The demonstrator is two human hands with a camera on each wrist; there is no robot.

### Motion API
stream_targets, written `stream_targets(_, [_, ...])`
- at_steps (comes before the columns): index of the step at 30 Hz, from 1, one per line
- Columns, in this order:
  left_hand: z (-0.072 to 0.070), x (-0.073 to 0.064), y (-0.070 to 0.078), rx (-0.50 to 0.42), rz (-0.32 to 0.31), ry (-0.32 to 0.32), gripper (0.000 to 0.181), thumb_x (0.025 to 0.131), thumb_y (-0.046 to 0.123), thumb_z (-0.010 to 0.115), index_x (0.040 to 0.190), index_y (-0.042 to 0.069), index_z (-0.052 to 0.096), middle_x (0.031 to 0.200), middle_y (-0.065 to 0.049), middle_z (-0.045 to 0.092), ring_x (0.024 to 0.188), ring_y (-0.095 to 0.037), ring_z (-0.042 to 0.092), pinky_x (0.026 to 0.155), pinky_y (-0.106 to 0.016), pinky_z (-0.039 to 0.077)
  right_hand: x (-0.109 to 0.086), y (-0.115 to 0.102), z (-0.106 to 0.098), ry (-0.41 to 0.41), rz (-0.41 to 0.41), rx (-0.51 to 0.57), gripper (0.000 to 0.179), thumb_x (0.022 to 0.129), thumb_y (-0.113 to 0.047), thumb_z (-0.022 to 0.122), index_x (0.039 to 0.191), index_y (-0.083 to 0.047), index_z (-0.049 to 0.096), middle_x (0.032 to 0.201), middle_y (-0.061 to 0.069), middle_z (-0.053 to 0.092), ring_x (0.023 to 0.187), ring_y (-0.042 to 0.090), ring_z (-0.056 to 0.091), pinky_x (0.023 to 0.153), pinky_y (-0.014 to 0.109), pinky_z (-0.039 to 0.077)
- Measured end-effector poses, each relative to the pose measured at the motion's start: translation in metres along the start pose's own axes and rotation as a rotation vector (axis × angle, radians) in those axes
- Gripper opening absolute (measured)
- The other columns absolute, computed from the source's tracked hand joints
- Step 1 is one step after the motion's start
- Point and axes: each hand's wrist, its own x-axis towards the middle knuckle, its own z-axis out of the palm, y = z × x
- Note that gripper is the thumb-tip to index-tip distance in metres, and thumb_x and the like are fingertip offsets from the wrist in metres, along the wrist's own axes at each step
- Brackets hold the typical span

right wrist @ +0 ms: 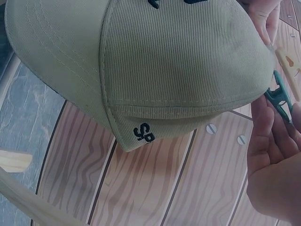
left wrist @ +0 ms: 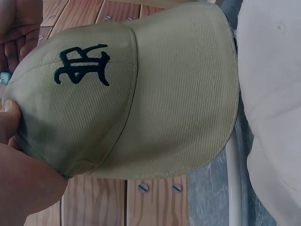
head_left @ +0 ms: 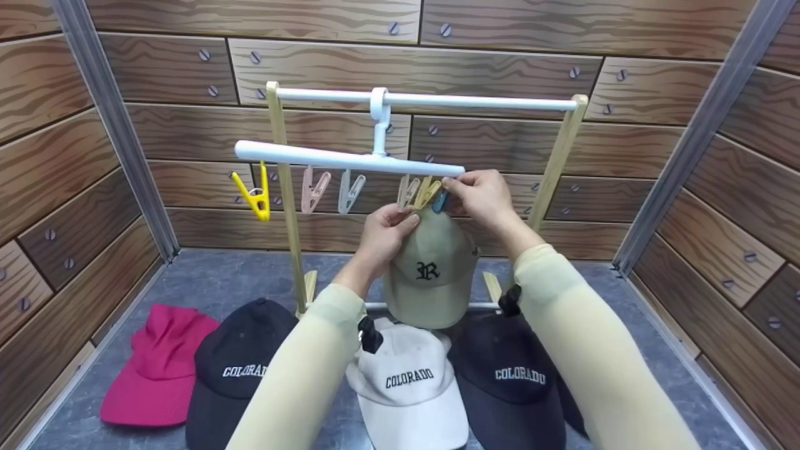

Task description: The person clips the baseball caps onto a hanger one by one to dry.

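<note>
A khaki cap (head_left: 431,269) with a dark embroidered letter hangs brim down below the white hanger bar (head_left: 350,159). My left hand (head_left: 386,234) pinches the crown's upper edge, its thumb lying on the fabric in the left wrist view. Above the crown, my right hand (head_left: 487,197) pinches a teal clothespin (right wrist: 281,98) between thumb and fingers, and the pin's tip sits right at the cap's top. Beside it, a yellowish clothespin (head_left: 427,194) and a beige clothespin (head_left: 408,192) hang close over the crown.
Along the bar's left half hang a yellow clothespin (head_left: 255,195), a pink clothespin (head_left: 314,190) and a pale grey clothespin (head_left: 351,192). The hanger hooks onto a rack rail (head_left: 475,101). Below lie a magenta cap (head_left: 165,356), a white cap (head_left: 409,387) and several dark caps (head_left: 509,356).
</note>
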Motion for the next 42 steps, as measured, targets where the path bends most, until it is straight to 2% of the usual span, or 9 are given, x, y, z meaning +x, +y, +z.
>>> stream_targets(4, [0.001,0.001,0.000,-0.001,-0.008,0.016,0.015,0.107,0.004,0.073,0.119,-0.004,0.077,0.111,-0.009,0.081,0.092,-0.011,0.069,0.081,-0.027,0.057,0.000,0.000,0.000,0.004,-0.023,-0.057,0.033,0.110,-0.024,0.073,0.100,0.005,0.085,0.083,0.009,0.081,0.069,0.010,0.076,0.069,0.029,0.066])
stream_targets(9, [0.003,0.002,0.000,-0.009,-0.026,0.044,0.013,0.107,0.005,0.073,0.118,-0.003,0.076,0.112,-0.010,0.080,0.093,-0.012,0.068,0.082,-0.027,0.056,-0.002,-0.001,0.000,-0.005,-0.025,-0.089,0.033,0.110,-0.026,0.073,0.101,0.003,0.085,0.086,0.011,0.082,0.073,0.015,0.079,0.071,0.029,0.065])
stream_targets(12, [0.005,0.001,0.002,-0.012,-0.034,0.057,0.013,0.108,0.006,0.073,0.117,-0.001,0.076,0.113,-0.010,0.081,0.093,-0.012,0.069,0.082,-0.027,0.056,-0.003,-0.001,0.000,-0.007,-0.022,-0.084,0.032,0.109,-0.025,0.073,0.102,0.003,0.085,0.085,0.010,0.081,0.073,0.014,0.078,0.070,0.027,0.065])
stream_targets(14, [0.006,0.000,0.003,-0.016,-0.037,0.071,0.013,0.108,0.006,0.073,0.118,-0.001,0.077,0.112,-0.010,0.081,0.091,-0.012,0.069,0.080,-0.027,0.056,-0.003,-0.001,0.001,-0.007,-0.024,-0.075,0.030,0.109,-0.024,0.074,0.101,0.002,0.086,0.083,0.007,0.080,0.069,0.009,0.076,0.067,0.025,0.064])
stream_targets(21, [0.007,0.000,0.004,0.005,-0.035,0.114,0.018,0.107,0.009,0.075,0.123,0.001,0.078,0.113,-0.010,0.082,0.091,-0.012,0.069,0.079,-0.027,0.054,-0.007,0.003,0.007,0.017,-0.038,-0.066,0.029,0.108,-0.023,0.074,0.094,0.000,0.085,0.083,0.004,0.078,0.070,0.011,0.072,0.064,0.024,0.058])
stream_targets(27, [0.007,0.000,0.004,0.017,-0.032,0.106,0.017,0.106,0.012,0.077,0.121,0.002,0.079,0.111,-0.008,0.082,0.089,-0.011,0.068,0.079,-0.027,0.053,-0.009,0.004,0.008,0.024,-0.015,-0.053,0.030,0.110,-0.024,0.072,0.097,0.000,0.084,0.089,0.007,0.079,0.074,0.013,0.073,0.066,0.025,0.059])
stream_targets(35, [0.010,0.000,0.007,0.040,-0.042,0.101,0.018,0.107,0.009,0.075,0.122,-0.001,0.077,0.114,-0.012,0.082,0.095,-0.013,0.070,0.083,-0.028,0.056,-0.008,0.009,0.005,0.002,0.054,0.001,0.034,0.109,-0.033,0.074,0.105,0.000,0.082,0.083,0.002,0.075,0.075,0.014,0.069,0.066,0.027,0.056])
stream_targets(42, [0.013,0.001,0.007,0.083,-0.017,0.096,0.010,0.108,0.006,0.072,0.111,-0.003,0.076,0.102,-0.006,0.077,0.089,-0.013,0.063,0.079,-0.026,0.051,-0.007,0.013,0.005,0.010,0.057,0.011,0.036,0.108,-0.037,0.076,0.107,-0.001,0.081,0.084,0.003,0.075,0.075,0.014,0.068,0.064,0.026,0.055])
